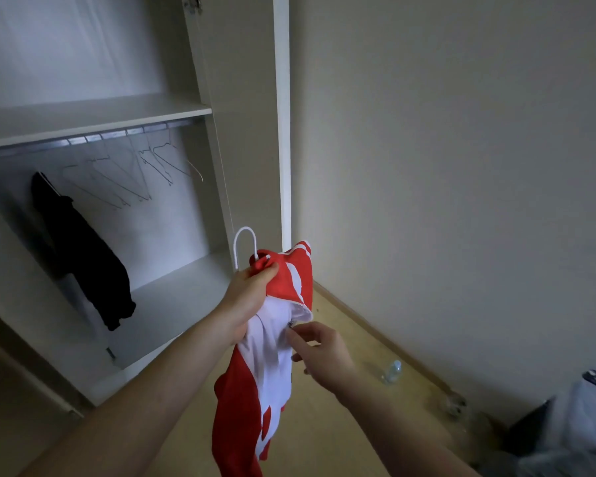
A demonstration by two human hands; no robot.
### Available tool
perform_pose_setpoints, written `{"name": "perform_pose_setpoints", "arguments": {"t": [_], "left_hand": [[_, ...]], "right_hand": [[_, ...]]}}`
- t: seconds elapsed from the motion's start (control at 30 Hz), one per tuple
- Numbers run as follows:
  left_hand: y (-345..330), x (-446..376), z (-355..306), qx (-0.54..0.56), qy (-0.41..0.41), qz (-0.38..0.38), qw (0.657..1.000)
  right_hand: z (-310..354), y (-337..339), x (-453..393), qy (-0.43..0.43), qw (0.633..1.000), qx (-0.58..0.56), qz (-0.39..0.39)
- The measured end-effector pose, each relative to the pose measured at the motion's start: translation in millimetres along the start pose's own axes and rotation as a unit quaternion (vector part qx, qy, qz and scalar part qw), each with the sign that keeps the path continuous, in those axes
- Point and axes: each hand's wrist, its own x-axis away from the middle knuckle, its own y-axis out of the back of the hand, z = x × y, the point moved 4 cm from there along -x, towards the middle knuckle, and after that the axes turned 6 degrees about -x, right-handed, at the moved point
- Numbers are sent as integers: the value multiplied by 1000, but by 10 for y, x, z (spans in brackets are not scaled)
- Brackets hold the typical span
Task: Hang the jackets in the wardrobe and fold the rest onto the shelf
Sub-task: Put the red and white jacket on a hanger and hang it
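A red and white jacket (255, 390) hangs from a white hanger whose hook (244, 244) sticks up above it. My left hand (246, 297) grips the jacket's collar together with the hanger, just below the hook. My right hand (319, 352) pinches the jacket's zipper pull at the white front. Both are in front of the open wardrobe (283, 132). Inside, a black jacket (83, 253) hangs from the rail (93, 136) at the left, with several empty wire hangers (135, 177) beside it. A bare shelf (93, 115) sits above the rail.
The wardrobe's right side panel stands just behind the jacket. A plastic bottle (391, 371) lies on the wooden floor by the wall. Clothes and a dark item (572, 428) pile up at the lower right.
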Motion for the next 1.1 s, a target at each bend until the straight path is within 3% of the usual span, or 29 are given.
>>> {"name": "perform_pose_setpoints", "arguments": {"t": [0.1,0.27,0.47,0.7,0.77,0.87,1.0,1.1], "left_hand": [[36,13,1,-11,4,4,1000],[172,8,30,-55,-20,-19,998],[279,-19,62,-71,-27,-59,995],[186,63,-90,-9,-108,53,993],[237,88,-19,-102,-100,63,988],[137,157,83,-258,-132,81,954],[-65,123,134,-384,-198,5,902],[-166,-1,189,-426,-178,-21,887]], "right_hand": [[53,-25,-55,36,999,14,7],[112,-1,-74,10,998,55,41],[487,139,-30,57,997,20,43],[769,346,-222,33,998,15,44],[776,444,-274,14,999,-6,47],[778,504,-326,-10,997,-30,72],[945,536,-448,-1,994,-38,98],[1069,586,-580,8,992,-18,121]]}}
